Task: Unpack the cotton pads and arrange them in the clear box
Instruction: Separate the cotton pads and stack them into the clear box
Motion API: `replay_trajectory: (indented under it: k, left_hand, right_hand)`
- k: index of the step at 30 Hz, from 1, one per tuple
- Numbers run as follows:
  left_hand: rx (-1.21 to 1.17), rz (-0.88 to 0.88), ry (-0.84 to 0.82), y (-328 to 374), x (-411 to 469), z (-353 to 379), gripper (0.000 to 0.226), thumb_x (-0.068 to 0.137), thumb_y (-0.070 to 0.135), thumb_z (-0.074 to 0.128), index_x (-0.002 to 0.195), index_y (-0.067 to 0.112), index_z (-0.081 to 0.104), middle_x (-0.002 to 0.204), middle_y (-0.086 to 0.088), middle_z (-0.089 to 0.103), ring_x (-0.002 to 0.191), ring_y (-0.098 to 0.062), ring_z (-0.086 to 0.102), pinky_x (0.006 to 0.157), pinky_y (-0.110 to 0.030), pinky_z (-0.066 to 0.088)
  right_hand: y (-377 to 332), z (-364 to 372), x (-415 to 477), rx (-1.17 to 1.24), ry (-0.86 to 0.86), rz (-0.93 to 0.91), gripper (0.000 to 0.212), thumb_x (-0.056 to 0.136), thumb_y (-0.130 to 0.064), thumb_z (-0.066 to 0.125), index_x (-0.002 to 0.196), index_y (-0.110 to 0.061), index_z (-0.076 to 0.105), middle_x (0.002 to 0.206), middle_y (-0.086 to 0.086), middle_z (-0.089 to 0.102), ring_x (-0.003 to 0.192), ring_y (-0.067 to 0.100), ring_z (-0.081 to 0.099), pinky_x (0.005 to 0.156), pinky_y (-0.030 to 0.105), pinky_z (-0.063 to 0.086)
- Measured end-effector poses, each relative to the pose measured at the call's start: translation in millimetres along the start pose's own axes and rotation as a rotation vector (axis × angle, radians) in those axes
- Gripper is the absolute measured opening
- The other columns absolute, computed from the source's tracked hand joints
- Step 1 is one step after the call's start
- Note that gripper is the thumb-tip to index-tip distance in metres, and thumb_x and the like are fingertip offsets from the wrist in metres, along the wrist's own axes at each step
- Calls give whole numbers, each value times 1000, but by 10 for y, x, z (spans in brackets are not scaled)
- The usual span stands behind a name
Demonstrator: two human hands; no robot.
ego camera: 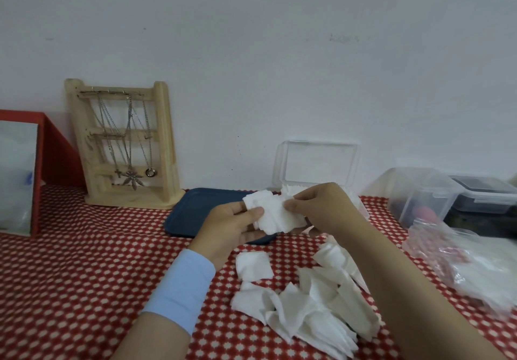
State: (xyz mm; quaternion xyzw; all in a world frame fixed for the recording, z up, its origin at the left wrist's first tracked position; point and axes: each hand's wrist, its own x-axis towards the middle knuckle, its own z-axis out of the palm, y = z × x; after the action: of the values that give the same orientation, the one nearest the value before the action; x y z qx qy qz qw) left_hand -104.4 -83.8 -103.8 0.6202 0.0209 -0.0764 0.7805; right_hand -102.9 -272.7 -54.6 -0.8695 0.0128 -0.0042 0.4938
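Mid-frame, the left hand point(233, 225) and right hand point(321, 208) both pinch a soft stack of square white cotton pads point(275, 214), in front of the open-lidded clear box point(316, 163). Loose pads point(305, 298) lie scattered on the dotted red cloth point(84, 261) below.

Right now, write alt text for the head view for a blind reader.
The left hand and right hand hold a stack of white cotton pads before an open clear box. Loose pads lie on the red patterned tablecloth; a wooden necklace stand stands left.
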Motion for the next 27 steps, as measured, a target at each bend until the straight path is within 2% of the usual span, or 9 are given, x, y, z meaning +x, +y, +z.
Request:
replay_trajectory:
  k: [3, 5, 7, 10, 14, 17, 20, 25, 27]
  left_hand:
    - [-1, 5, 34, 0, 13, -21, 20, 95, 7, 68, 115, 6, 70, 109, -10, 78, 99, -22, 76, 74, -29, 62]
    - [4, 5, 51, 3, 19, -29, 21, 95, 8, 69, 115, 6, 71, 110, -11, 77, 99, -23, 76, 73, -29, 62]
    - [15, 7, 38, 10, 17, -26, 22, 94, 8, 70, 116, 6, 71, 110, -10, 78, 100, -23, 76, 75, -30, 62]
    - [26, 14, -18, 16, 0, 7, 23, 92, 7, 72, 114, 6, 71, 111, -10, 78, 102, -24, 75, 82, -34, 62]
    - [31, 15, -48, 20, -18, 46, 18, 98, 6, 63, 114, 6, 70, 108, -12, 78, 101, -27, 76, 85, -38, 61]
    - [46, 12, -51, 25, -28, 44, 17, 101, 10, 60, 113, 7, 71, 105, -13, 78, 100, -27, 76, 86, -39, 60]
    - [26, 7, -64, 28, -33, 37, 21, 101, 12, 60, 119, 5, 69, 107, -14, 78, 101, -27, 76, 87, -38, 61]
    - [-55, 1, -86, 62, -62, 51, 15, 101, 10, 57, 110, 8, 69, 104, -14, 78, 97, -26, 77, 76, -33, 64]
    - [-87, -19, -77, 77, -66, 49, 17, 102, 13, 57, 113, 5, 68, 105, -17, 78, 96, -28, 77, 73, -34, 64]
  right_hand:
    - [-3, -102, 18, -37, 78, -17, 5, 93, -23, 71, 89, -21, 73, 80, 4, 75, 62, 21, 71, 55, 30, 57]
    - [-5, -175, 24, 0, 113, -46, 8, 93, -24, 71, 91, -17, 75, 75, 6, 75, 55, 15, 65, 53, 31, 51]
    - [-23, -224, 10, 114, 80, -76, 10, 91, -22, 74, 89, -12, 76, 70, 4, 74, 50, 10, 61, 47, 25, 45]
    - [-66, -198, -36, 263, -51, -62, 15, 87, -20, 79, 89, -5, 78, 73, 5, 75, 56, 14, 65, 46, 24, 43]
    - [-83, -12, -71, 196, -55, -21, 15, 82, -17, 83, 83, -3, 77, 73, 9, 76, 52, 15, 66, 40, 20, 40]
    - [-78, 54, -73, 143, -10, -19, 13, 82, -17, 83, 75, -8, 75, 73, 5, 73, 51, 12, 62, 37, 12, 38]
    - [-70, 74, -57, 128, -4, -11, 16, 83, -19, 81, 73, -11, 72, 71, 1, 70, 51, 9, 58, 37, 12, 37]
    - [-32, 115, -39, 84, -16, 12, 16, 83, -28, 81, 86, -16, 70, 83, 3, 74, 62, 15, 66, 43, 20, 43]
    - [-18, 111, -33, 96, -16, 11, 15, 82, -27, 82, 90, -19, 72, 83, 4, 75, 60, 15, 67, 45, 23, 46]
